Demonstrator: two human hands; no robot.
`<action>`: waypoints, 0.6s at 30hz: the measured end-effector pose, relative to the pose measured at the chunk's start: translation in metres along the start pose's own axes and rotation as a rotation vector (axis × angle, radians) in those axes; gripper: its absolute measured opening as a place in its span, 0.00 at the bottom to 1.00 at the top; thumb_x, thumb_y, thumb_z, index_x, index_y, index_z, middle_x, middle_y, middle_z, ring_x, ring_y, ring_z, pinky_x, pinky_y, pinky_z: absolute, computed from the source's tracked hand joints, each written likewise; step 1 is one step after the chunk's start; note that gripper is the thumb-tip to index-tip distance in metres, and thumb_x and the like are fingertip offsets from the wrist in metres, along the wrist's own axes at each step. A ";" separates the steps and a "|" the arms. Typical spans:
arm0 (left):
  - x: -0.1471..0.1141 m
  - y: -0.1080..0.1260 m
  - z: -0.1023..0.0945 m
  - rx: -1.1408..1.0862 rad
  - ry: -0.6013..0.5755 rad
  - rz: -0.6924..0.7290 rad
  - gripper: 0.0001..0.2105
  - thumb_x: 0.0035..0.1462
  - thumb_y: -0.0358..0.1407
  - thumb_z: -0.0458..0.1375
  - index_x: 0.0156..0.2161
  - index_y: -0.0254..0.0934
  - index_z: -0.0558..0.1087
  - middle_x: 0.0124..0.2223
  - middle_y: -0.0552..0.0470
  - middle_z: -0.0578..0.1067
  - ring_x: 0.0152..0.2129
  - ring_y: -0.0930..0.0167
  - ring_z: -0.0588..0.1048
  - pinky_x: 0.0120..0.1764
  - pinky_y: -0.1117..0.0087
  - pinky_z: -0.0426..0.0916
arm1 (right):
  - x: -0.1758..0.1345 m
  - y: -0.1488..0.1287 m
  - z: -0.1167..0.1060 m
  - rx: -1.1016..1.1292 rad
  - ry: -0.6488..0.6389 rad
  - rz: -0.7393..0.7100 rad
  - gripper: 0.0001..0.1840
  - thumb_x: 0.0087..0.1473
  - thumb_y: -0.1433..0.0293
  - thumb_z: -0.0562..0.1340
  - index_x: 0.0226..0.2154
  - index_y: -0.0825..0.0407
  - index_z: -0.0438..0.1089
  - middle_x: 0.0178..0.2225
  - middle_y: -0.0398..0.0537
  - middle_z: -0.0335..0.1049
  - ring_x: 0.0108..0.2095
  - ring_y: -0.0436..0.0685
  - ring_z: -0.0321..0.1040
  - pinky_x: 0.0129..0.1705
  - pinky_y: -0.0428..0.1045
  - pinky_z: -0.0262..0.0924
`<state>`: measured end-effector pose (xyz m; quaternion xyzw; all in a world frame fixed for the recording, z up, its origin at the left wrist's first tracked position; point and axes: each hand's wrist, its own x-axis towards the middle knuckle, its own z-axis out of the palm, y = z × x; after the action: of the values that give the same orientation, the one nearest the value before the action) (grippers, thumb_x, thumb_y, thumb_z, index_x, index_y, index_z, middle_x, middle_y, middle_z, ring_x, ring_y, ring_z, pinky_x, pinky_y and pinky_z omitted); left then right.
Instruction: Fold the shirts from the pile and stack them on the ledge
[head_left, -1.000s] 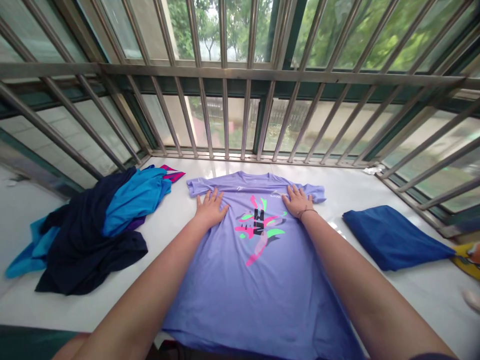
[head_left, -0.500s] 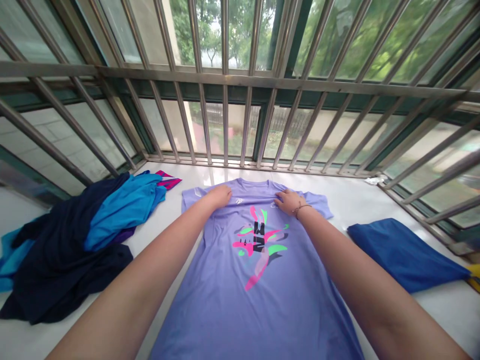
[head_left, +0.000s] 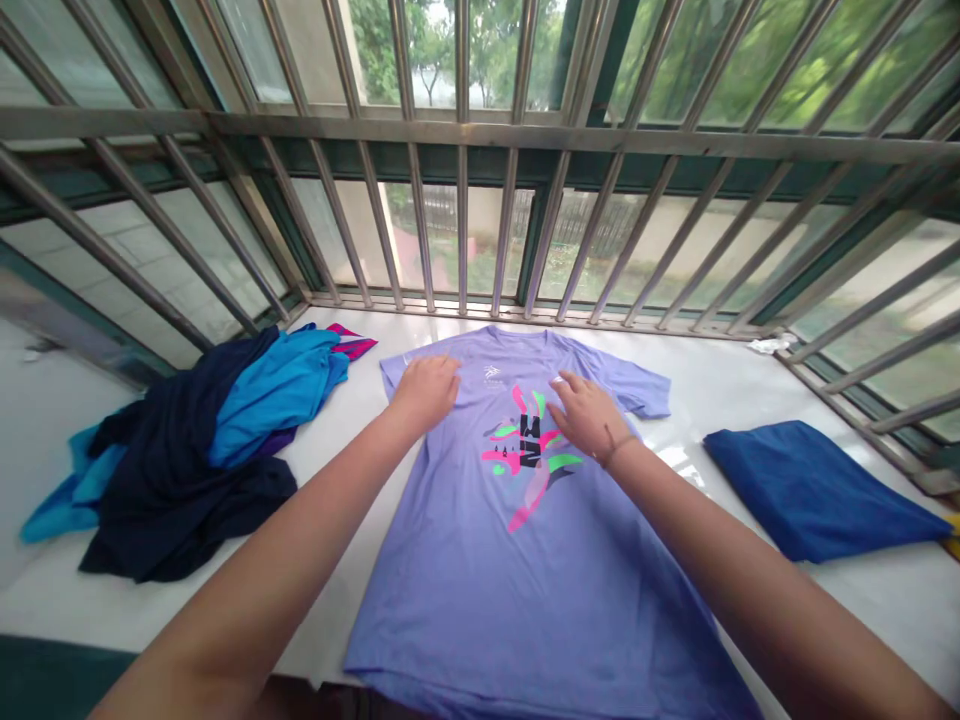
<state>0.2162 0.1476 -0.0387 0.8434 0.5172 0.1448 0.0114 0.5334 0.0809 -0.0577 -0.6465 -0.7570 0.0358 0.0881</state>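
Observation:
A lavender T-shirt point(head_left: 480, 590) lies spread front side up, its collar towards the window bars and its lower hem at the near edge of the white surface. Pink, green and black shapes are printed on its chest, with a small white logo by the collar. My left hand point(head_left: 427, 392) is over the shirt's left chest, fingers loosely bent and gripping no cloth that I can see. Over the right side of the print is my right hand point(head_left: 589, 412), its fingers apart and nothing between them. Whether either hand touches the fabric is hard to tell.
On the left, a loose heap of dark navy clothes point(head_left: 187, 440) and bright blue clothes point(head_left: 277, 385) rests on the white surface point(head_left: 330, 580). A folded dark blue cloth point(head_left: 817, 490) lies to the right. Metal bars point(head_left: 510, 230) enclose the back and sides.
The shirt's collar and right sleeve lie flatter. Both hands have come off their earlier places near the shoulders, the right one moving slightly nearer. The view has tilted down, showing the near hem.

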 end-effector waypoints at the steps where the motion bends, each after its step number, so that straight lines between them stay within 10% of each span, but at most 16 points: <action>1: -0.037 -0.004 -0.010 -0.051 0.006 0.030 0.16 0.72 0.36 0.50 0.56 0.36 0.77 0.56 0.40 0.80 0.55 0.58 0.76 0.62 0.52 0.67 | -0.033 -0.014 -0.003 0.092 0.017 -0.092 0.24 0.70 0.60 0.57 0.62 0.50 0.72 0.69 0.60 0.64 0.68 0.70 0.60 0.72 0.65 0.52; 5: -0.195 -0.012 -0.043 -0.240 0.026 0.048 0.14 0.74 0.40 0.52 0.40 0.39 0.77 0.39 0.47 0.80 0.39 0.64 0.78 0.48 0.61 0.74 | -0.173 -0.084 -0.004 0.355 0.070 -0.286 0.12 0.71 0.65 0.59 0.49 0.46 0.77 0.48 0.53 0.77 0.49 0.63 0.72 0.54 0.58 0.66; 10: -0.334 0.014 -0.040 -0.348 0.074 0.013 0.14 0.68 0.43 0.63 0.54 0.43 0.79 0.51 0.46 0.82 0.49 0.62 0.80 0.53 0.60 0.77 | -0.276 -0.180 0.032 0.319 0.095 -0.372 0.16 0.66 0.66 0.68 0.55 0.45 0.73 0.50 0.51 0.76 0.49 0.62 0.71 0.54 0.57 0.64; 18: -0.339 0.060 -0.003 -0.239 -0.002 -0.059 0.20 0.62 0.36 0.67 0.59 0.42 0.77 0.59 0.43 0.79 0.56 0.56 0.77 0.59 0.51 0.74 | -0.258 -0.227 0.063 0.145 0.088 -0.226 0.07 0.66 0.65 0.70 0.45 0.47 0.77 0.44 0.49 0.77 0.45 0.61 0.71 0.46 0.53 0.62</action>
<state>0.1241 -0.1778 -0.1046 0.8205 0.5209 0.2042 0.1169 0.3397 -0.2062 -0.1035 -0.5498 -0.8160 0.0518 0.1709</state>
